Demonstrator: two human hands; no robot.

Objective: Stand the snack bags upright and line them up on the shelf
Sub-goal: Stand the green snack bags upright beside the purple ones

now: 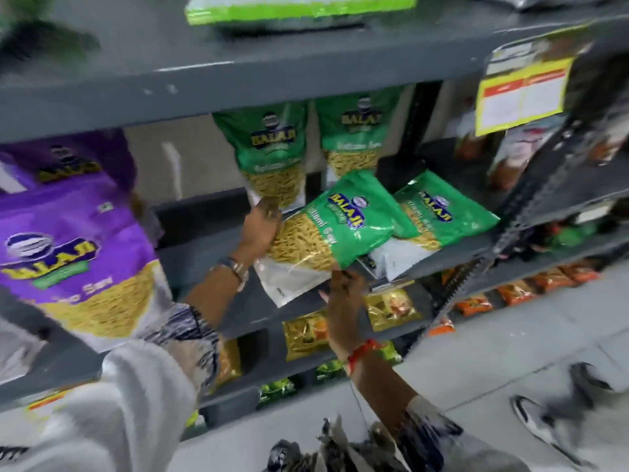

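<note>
With the left hand [263,221] gripping the tilted green sev bag [335,221] at its side and the right hand [343,284] pinching its lower edge, best swing it upright on the grey shelf [218,240] beside the two standing bags [275,151]

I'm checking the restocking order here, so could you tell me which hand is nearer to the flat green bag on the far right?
Right. The right hand is below-left of the far-right green bag; the left hand is farther left, beyond the tilted green bag.
</note>
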